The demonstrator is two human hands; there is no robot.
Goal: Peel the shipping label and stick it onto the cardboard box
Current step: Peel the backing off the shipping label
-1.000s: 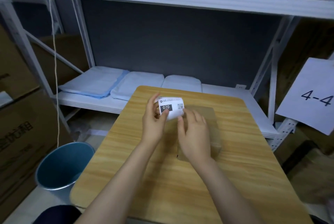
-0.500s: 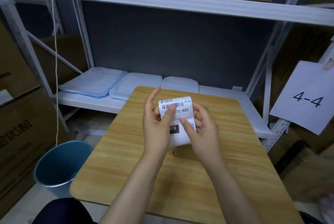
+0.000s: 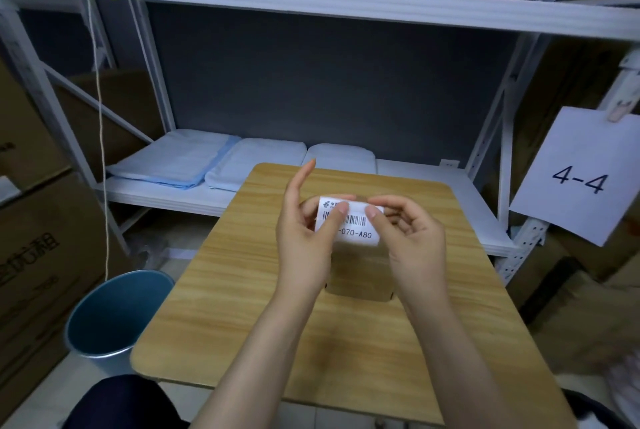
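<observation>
A white shipping label [image 3: 356, 227] with a barcode and the print "070-A80" is held up above the wooden table [image 3: 242, 290]. My left hand [image 3: 304, 238] pinches its left edge with thumb and fingers, the index finger pointing up. My right hand [image 3: 412, 241] pinches its upper right corner. Below and behind the label lies a flat brown cardboard box [image 3: 360, 276] on the table, partly hidden by both hands.
A blue bin [image 3: 114, 317] stands on the floor left of the table. Behind the table is a white shelf [image 3: 166, 193] with folded pale blue packets [image 3: 173, 163]. A paper sign "4-4" [image 3: 578, 175] hangs at the right. Cardboard boxes [image 3: 31, 255] stack at the left.
The label was lifted off the box and turned in my hands. It now lies wider than tall with the barcode facing me, and my right hand has moved to its upper right corner.
</observation>
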